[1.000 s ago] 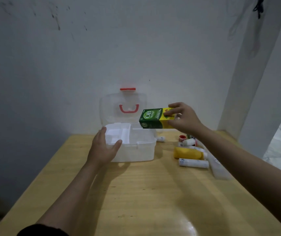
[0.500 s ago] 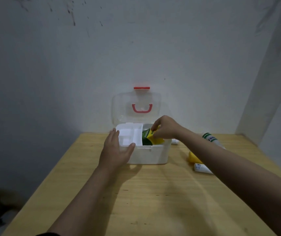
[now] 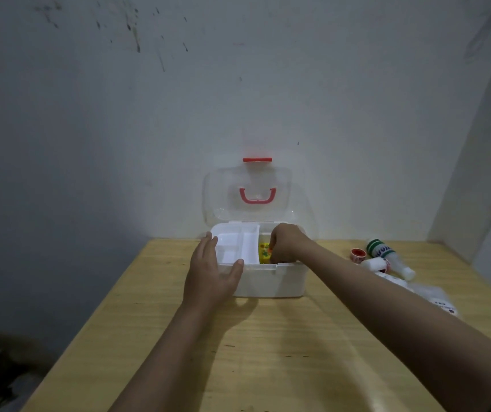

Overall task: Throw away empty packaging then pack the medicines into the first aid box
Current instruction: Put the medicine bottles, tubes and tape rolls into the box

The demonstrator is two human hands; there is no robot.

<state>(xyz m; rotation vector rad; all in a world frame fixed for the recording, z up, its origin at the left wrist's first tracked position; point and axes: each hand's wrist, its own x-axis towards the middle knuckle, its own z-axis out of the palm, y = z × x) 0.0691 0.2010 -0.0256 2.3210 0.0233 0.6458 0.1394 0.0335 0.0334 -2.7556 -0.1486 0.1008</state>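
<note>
Head view: right hand hides most of the yellow carton, now lower in the box; its fingers' grip unclear; left hand spread wide

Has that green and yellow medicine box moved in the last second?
Yes. The medicine box was held above the first aid box's right rim; it has gone down inside, beside the white tray, with the right hand on it.
</note>
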